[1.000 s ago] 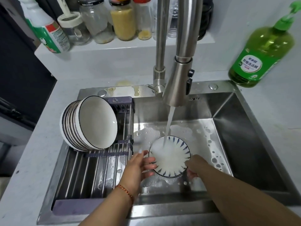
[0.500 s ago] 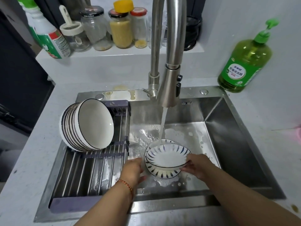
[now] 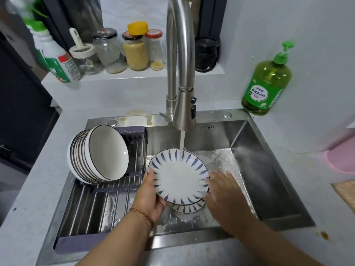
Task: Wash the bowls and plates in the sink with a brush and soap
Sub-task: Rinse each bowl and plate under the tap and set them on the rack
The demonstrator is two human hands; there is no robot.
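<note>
A white plate with blue dashes (image 3: pixel 178 176) is tilted up under the running tap (image 3: pixel 183 104), and water strikes its upper rim. My left hand (image 3: pixel 151 192) grips its left edge, thumb on the face. My right hand (image 3: pixel 224 191), blurred, touches the plate's right rim with fingers spread. A second plate with the same pattern (image 3: pixel 184 208) lies below it on the soapy sink floor (image 3: pixel 259 179). A stack of several white bowls (image 3: pixel 99 154) leans on its side on the drying rack (image 3: pixel 92 208). No brush is in view.
A green soap pump bottle (image 3: pixel 266 81) stands on the counter at the back right. Jars (image 3: pixel 136 52) and a cleaner bottle (image 3: pixel 59 62) line the ledge behind the sink. A pink object (image 3: pixel 342 158) lies at the right edge.
The top plate has been lifted and tipped up toward me under the water, uncovering the second plate beneath. My right hand slid to the plate's right rim.
</note>
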